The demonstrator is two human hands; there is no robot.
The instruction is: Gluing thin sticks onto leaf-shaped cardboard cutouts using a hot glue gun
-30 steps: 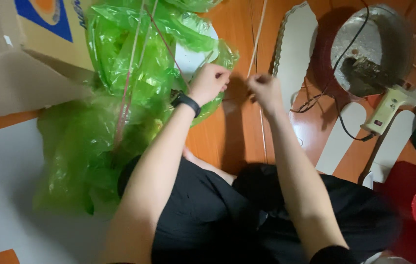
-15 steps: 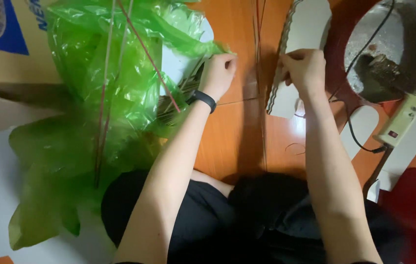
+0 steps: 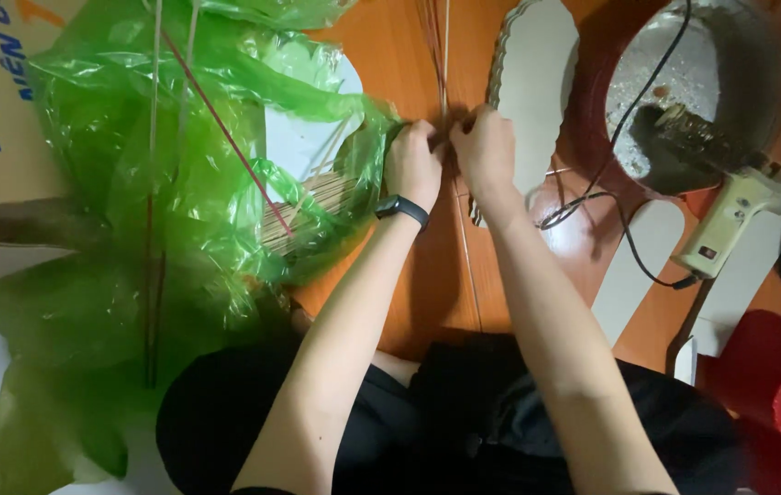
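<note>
- The left hand (image 3: pixel 415 163) and right hand (image 3: pixel 487 147) meet at the floor's far edge, both grips pinching the thin bamboo sticks (image 3: pixel 443 55) lying on the wooden floor (image 3: pixel 427 284).
- Judged step: gathering the sticks into one bundle.
- Next calls for holding the pinch tight, clear of the green plastic bag (image 3: pixel 133 229).

A single camera on the person's head looks steeply down, close over the forearms. The orange wooden floor (image 3: pixel 427 302) fills the centre. The green plastic bag (image 3: pixel 133 229) lies left of it, the glue gun (image 3: pixel 730 220) right, and the person's dark-clothed lap lies at the bottom edge.
</note>
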